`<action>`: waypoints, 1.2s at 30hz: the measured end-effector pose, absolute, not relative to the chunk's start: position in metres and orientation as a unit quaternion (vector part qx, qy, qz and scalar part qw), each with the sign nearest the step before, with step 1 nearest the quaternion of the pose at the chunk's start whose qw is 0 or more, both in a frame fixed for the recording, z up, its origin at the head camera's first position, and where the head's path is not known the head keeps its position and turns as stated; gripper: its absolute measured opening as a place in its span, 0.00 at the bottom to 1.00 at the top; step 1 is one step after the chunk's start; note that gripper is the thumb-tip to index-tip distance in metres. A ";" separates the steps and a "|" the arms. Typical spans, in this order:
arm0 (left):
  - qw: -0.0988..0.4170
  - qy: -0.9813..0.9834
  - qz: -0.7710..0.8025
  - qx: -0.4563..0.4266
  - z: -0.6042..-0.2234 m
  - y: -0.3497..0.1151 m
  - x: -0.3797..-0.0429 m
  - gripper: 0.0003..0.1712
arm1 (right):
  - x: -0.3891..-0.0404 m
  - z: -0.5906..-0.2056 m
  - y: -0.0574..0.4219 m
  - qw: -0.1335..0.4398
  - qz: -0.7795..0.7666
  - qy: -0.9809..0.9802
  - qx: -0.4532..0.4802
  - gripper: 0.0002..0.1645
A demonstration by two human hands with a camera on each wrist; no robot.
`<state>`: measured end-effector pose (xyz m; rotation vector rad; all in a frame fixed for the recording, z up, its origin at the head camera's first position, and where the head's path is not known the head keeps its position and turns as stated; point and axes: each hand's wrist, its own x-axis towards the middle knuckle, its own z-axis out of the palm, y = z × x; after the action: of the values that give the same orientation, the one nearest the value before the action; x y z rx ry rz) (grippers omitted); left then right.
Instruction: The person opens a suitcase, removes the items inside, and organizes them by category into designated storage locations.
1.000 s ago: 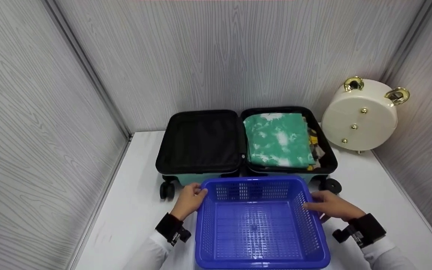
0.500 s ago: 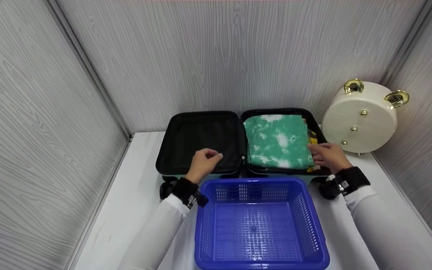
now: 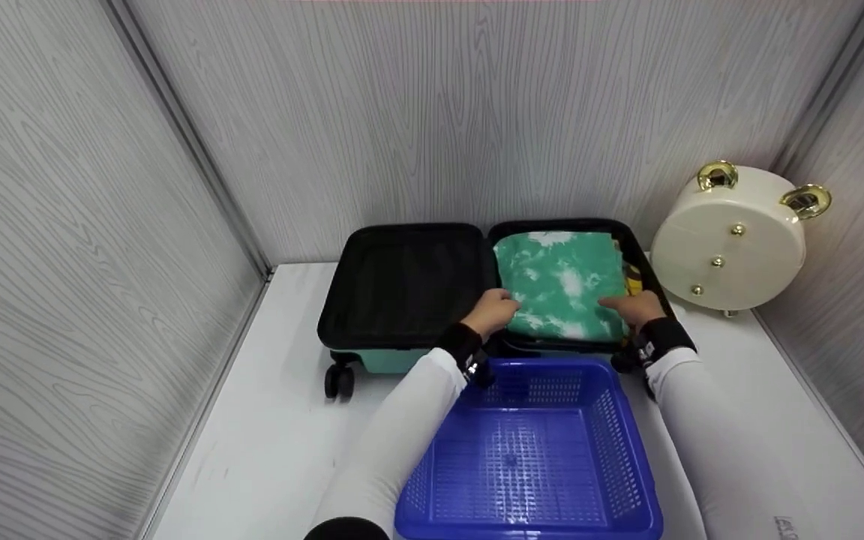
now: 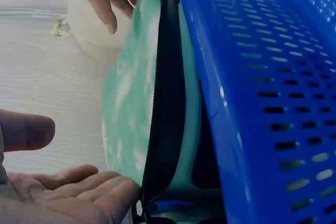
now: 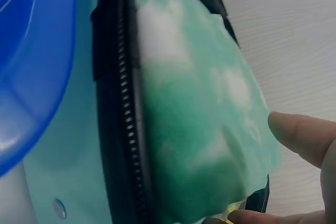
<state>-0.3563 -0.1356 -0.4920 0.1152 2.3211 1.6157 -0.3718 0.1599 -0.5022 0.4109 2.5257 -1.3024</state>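
Observation:
A folded green-and-white tie-dye cloth [image 3: 563, 281] lies in the right half of an open suitcase [image 3: 409, 352]. My left hand [image 3: 493, 311] is at the cloth's left edge; in the left wrist view its fingers [image 4: 94, 195] extend to the cloth, thumb held apart. My right hand [image 3: 636, 307] is at the right edge. In the right wrist view the right thumb [image 5: 302, 137] is beside the cloth's top, and the other fingers reach low by its side, partly hidden. Neither hand visibly pinches the cloth. Yellow-and-dark fabric [image 3: 633, 277] shows beside it.
A blue perforated plastic basket [image 3: 514, 465] stands right in front of the suitcase, below my forearms. At the back right leans a round cream case [image 3: 728, 251] with gold trims. Panelled walls [image 3: 447, 112] enclose the white table [image 3: 252, 450] at the back and sides.
Both hands have left the basket's sides and moved forward to the suitcase. The left hand has crossed rightward to the cloth's left edge, the right hand to its right edge. The basket stays put.

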 end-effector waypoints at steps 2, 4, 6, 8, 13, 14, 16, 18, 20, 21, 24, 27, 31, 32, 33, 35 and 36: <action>0.164 0.819 0.548 0.042 -0.493 -0.129 -0.359 0.23 | -0.382 -0.514 0.165 0.139 -0.430 0.882 0.135 0.64; 0.166 0.829 0.532 0.048 -0.494 -0.124 -0.363 0.12 | -0.394 -0.527 0.172 0.138 -0.403 0.896 0.127 0.65; 0.171 0.840 0.511 0.066 -0.494 -0.119 -0.366 0.21 | -0.397 -0.529 0.173 0.146 -0.377 0.908 0.113 0.65; 0.178 0.853 0.483 0.088 -0.494 -0.116 -0.367 0.25 | -0.396 -0.526 0.170 0.143 -0.359 0.916 0.108 0.61; 0.203 0.873 0.424 0.132 -0.492 -0.111 -0.369 0.27 | -0.371 -0.500 0.151 0.142 -0.346 0.921 0.113 0.55; 0.203 0.875 0.418 0.136 -0.491 -0.110 -0.369 0.27 | -0.369 -0.498 0.149 0.141 -0.338 0.924 0.112 0.54; 0.199 0.877 0.414 0.141 -0.492 -0.109 -0.370 0.28 | -0.366 -0.496 0.146 0.139 -0.322 0.930 0.110 0.53; 0.193 0.877 0.417 0.138 -0.493 -0.109 -0.371 0.28 | -0.365 -0.495 0.143 0.137 -0.315 0.932 0.114 0.51; 0.188 0.877 0.419 0.137 -0.495 -0.108 -0.371 0.29 | -0.365 -0.494 0.141 0.140 -0.316 0.931 0.120 0.49; 0.187 0.876 0.423 0.136 -0.496 -0.108 -0.372 0.29 | -0.365 -0.494 0.141 0.139 -0.314 0.931 0.122 0.48; 0.188 0.872 0.436 0.122 -0.500 -0.109 -0.371 0.31 | -0.373 -0.500 0.142 0.137 -0.315 0.931 0.121 0.44; 0.179 0.870 0.445 0.110 -0.501 -0.111 -0.370 0.27 | -0.391 -0.520 0.154 0.130 -0.319 0.931 0.119 0.40; 0.171 0.870 0.451 0.101 -0.502 -0.113 -0.368 0.25 | -0.431 -0.566 0.179 0.106 -0.329 0.931 0.115 0.32; 0.173 0.869 0.453 0.096 -0.503 -0.113 -0.368 0.26 | -0.438 -0.572 0.182 0.102 -0.335 0.929 0.117 0.31; 0.177 0.866 0.459 0.090 -0.503 -0.114 -0.369 0.28 | -0.443 -0.577 0.184 0.098 -0.343 0.927 0.118 0.30; 0.187 0.858 0.472 0.074 -0.505 -0.114 -0.373 0.31 | -0.448 -0.574 0.182 0.092 -0.356 0.923 0.113 0.30; 0.190 0.853 0.482 0.064 -0.506 -0.113 -0.374 0.33 | -0.451 -0.572 0.181 0.084 -0.358 0.924 0.109 0.32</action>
<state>-0.3743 -0.1133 -0.5056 0.1802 2.3979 1.3535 -0.4506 0.1809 -0.5716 0.3255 2.7554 -1.0666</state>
